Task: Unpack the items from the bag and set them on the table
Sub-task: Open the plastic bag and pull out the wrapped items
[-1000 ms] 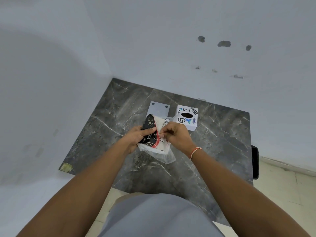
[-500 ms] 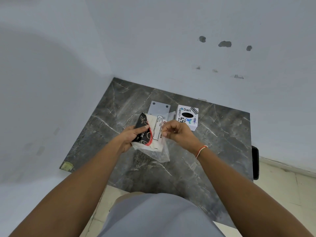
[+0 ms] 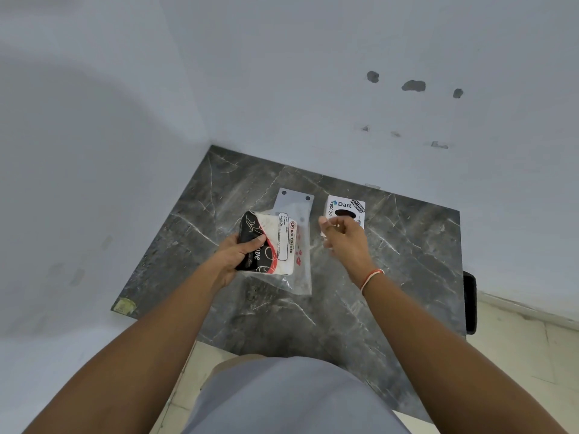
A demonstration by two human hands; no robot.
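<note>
Nearby, white box behind right hand

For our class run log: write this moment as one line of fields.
stage: unpacking | left hand: grips tissue pack in clear bag | right hand: loosely curled, empty, above table | white box: on table
</note>
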